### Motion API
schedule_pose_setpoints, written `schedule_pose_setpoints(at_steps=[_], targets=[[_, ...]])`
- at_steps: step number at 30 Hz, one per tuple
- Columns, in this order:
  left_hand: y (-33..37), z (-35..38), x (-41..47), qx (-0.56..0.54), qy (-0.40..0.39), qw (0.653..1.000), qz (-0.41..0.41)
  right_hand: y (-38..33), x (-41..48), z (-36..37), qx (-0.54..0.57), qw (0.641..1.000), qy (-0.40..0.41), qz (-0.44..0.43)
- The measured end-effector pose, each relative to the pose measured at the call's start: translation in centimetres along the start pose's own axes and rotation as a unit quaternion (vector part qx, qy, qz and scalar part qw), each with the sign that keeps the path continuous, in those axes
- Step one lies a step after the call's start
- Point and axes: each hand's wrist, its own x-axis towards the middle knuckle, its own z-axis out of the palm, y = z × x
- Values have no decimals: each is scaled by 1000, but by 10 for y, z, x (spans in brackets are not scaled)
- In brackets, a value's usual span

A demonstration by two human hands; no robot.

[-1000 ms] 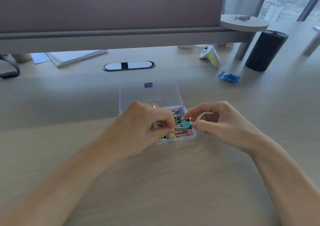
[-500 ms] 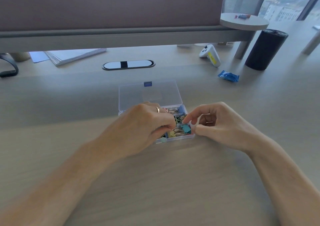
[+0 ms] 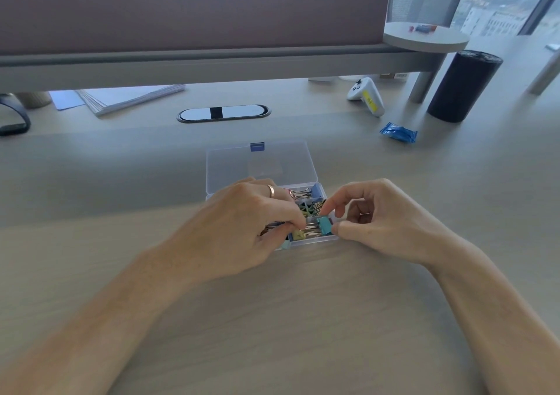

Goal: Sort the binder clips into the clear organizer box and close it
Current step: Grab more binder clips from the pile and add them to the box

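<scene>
Wood-grain desk (image 3: 303,319) runs in front of the box (image 3: 312,240). At the box's near right compartment, the right hand (image 3: 388,222) has thumb and forefinger narrowed onto a teal clip (image 3: 324,224), seating it among the others. Over the box's left half, the left hand (image 3: 242,228) curls its fingers down onto the binder clips (image 3: 309,209); whether it grips one I cannot tell. Behind the box's tray its lid (image 3: 260,167) lies folded open. Beyond the box, to the right, sits a blue packet (image 3: 398,133). Sorting looks near its end. Next, both hands should let go and clear the tray, then swing the lid forward and press it closed.
</scene>
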Motion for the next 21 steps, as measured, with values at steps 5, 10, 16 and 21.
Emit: schedule_pose_setpoints(at_steps=[5, 10, 16, 21], targets=[[0, 0, 0, -7, -2, 1000, -2, 1, 0, 0, -7, 1000, 3, -2], [0, 1, 0, -24, -3, 1000, 1, 2, 1, 0, -6, 1000, 5, -7], [0, 2, 0, -21, -5, 1000, -3, 3, 1, 0, -12, 1000, 4, -11], [-1, 2, 0, -24, -7, 1000, -6, 4, 1, 0, -19, 1000, 8, -18]])
